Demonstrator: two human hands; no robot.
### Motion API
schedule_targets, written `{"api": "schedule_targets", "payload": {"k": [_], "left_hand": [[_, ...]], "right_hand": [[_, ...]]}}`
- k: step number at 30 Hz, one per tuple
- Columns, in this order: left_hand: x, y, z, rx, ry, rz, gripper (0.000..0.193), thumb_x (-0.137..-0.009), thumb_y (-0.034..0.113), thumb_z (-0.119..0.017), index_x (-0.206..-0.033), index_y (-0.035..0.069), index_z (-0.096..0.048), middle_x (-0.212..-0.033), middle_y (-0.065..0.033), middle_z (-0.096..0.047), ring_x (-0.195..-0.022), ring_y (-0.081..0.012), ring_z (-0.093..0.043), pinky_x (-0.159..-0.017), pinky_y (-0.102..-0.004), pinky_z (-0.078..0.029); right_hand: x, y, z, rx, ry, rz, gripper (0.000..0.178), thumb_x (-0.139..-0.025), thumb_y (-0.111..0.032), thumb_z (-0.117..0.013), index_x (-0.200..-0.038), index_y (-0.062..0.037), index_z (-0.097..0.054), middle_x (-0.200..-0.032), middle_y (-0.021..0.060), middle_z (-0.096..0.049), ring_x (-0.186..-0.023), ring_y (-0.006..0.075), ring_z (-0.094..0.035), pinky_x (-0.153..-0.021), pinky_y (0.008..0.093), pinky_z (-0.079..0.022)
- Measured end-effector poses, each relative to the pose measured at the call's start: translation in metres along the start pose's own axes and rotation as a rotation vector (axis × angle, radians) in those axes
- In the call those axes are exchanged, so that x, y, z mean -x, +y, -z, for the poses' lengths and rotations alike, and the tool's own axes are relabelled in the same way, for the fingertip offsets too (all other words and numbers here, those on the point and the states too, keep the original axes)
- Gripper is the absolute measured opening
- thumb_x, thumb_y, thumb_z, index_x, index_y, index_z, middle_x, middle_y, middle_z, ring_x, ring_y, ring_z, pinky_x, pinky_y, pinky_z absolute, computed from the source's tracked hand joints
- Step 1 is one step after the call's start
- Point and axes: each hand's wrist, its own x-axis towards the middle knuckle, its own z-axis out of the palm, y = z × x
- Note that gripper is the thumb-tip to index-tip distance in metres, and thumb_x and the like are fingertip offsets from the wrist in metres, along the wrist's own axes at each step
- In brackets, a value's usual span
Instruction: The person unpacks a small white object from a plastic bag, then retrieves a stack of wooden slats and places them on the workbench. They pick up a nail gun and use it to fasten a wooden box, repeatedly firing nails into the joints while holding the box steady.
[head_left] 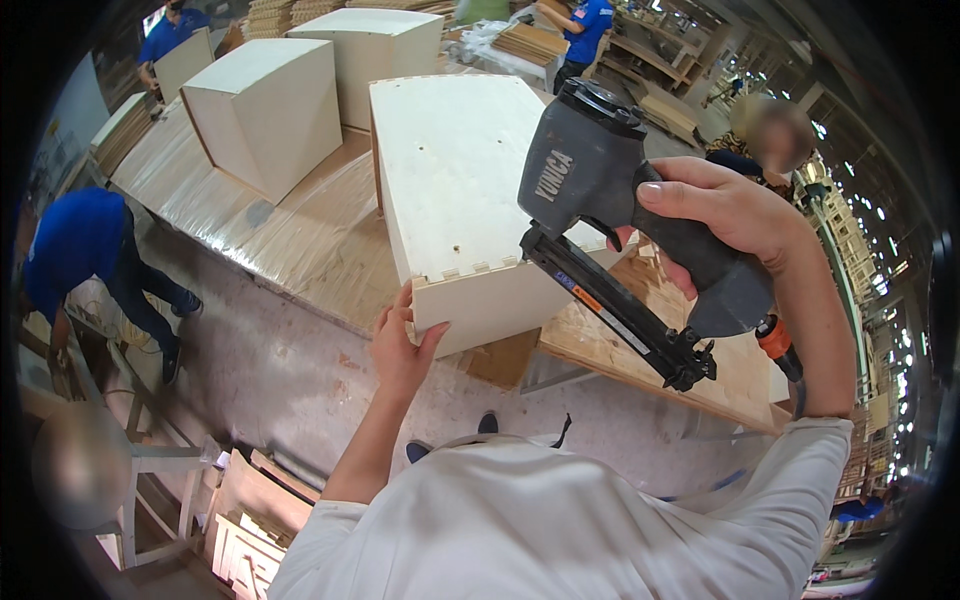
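Observation:
My right hand [715, 220] is wrapped round the grip of a black and grey pneumatic nail gun [590, 165]. An orange fitting [773, 337] joins its base to an air hose. The tool hangs over the near right part of a pale wooden drawer box [455, 165], its nose close to the box's upper edge; contact cannot be made out. Finger joints run along that edge, above the near panel [490, 305]. At the box's near left corner my left hand [404, 345] grips the panel's edge, thumb on the front face and fingers behind.
Under the box is a wooden worktable [290, 255], bearing two more pale boxes [265, 115] [390, 50] farther back. A person in blue [80, 240] bends at the left; others stand beyond the table. Wooden boards [265, 520] lie at the lower left.

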Motion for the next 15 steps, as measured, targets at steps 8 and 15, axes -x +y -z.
{"api": "schedule_targets", "payload": {"k": [8,15], "left_hand": [[0.001,0.005,0.0,0.012,0.023,-0.015,0.034,-0.075,0.027,-0.073,-0.086,0.006,-0.049,-0.125,-0.0171,-0.054,-0.111,-0.029,-0.055,-0.096,-0.0437,-0.037],[0.001,0.005,-0.001,0.036,0.03,-0.004,0.034,-0.075,0.026,-0.073,-0.087,0.005,-0.05,-0.126,-0.0189,-0.053,-0.112,-0.0299,-0.054,-0.096,-0.0444,-0.037]], "right_hand": [[0.0,-0.007,-0.006,0.019,0.01,0.007,0.031,-0.089,-0.026,-0.054,-0.103,0.0018,-0.052,-0.09,0.011,-0.063,-0.045,0.0134,-0.057,-0.038,0.0254,-0.048],[0.002,-0.004,-0.009,0.004,0.021,0.027,0.031,-0.089,-0.027,-0.055,-0.102,0.0015,-0.053,-0.089,0.0116,-0.063,-0.045,0.0132,-0.056,-0.038,0.0258,-0.048]]}}
